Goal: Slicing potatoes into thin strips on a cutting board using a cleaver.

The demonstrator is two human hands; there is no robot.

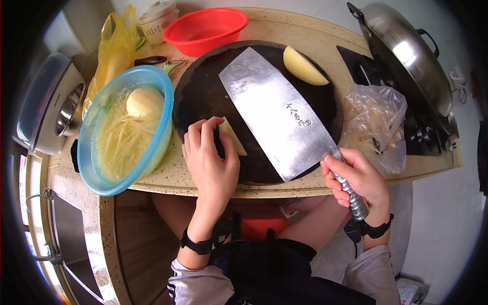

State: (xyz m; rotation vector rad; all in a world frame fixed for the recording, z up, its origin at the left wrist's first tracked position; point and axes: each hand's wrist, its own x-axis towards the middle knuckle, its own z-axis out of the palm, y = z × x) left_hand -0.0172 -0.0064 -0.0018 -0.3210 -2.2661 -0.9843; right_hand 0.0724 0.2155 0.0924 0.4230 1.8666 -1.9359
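My right hand [358, 177] grips the metal handle of a broad steel cleaver [276, 114], its blade lying flat-side up over a dark round chopping board [202, 87]. My left hand [211, 156], fingers curled, rests at the board's left front on a pale piece of peeled potato [232, 137], partly hidden by the fingers. A larger potato piece [303, 66] lies at the board's back right. To the left, a blue plastic basin [169, 99] holds shredded potato [124, 137] in liquid and a peeled whole potato [145, 103].
Behind the board stand a red plastic basket [206, 30] and a white lidded pot [158, 23]. A yellow plastic bag [114, 53] and a dark-handled peeler [150, 60] are at back left. On the right are a clear bag of scraps [377, 126] and a large wok [408, 57] on the hob.
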